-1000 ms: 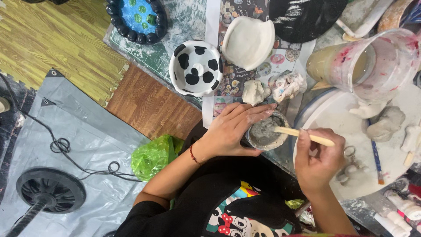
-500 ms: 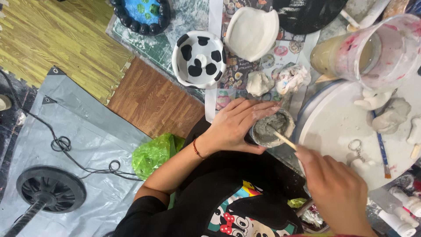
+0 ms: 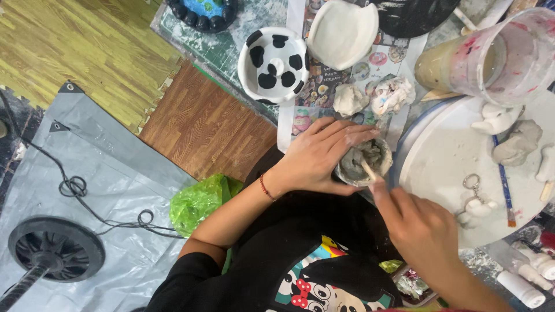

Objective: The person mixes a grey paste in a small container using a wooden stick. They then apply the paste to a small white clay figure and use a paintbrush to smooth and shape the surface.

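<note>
The left hand (image 3: 317,157) curls its fingers around the small grey clay cup (image 3: 363,162) held over the lap, while the right hand (image 3: 421,226) pinches a wooden stick (image 3: 367,171) inside it; hard prodding could likely split the soft wall.

A sheet of round colourful stickers (image 3: 324,86) lies on the worktop between the spotted bowl (image 3: 273,65) and the white clay lumps (image 3: 350,99). Small white bottles (image 3: 529,277) with labels lie at the lower right edge. No screens or signs show.
</note>
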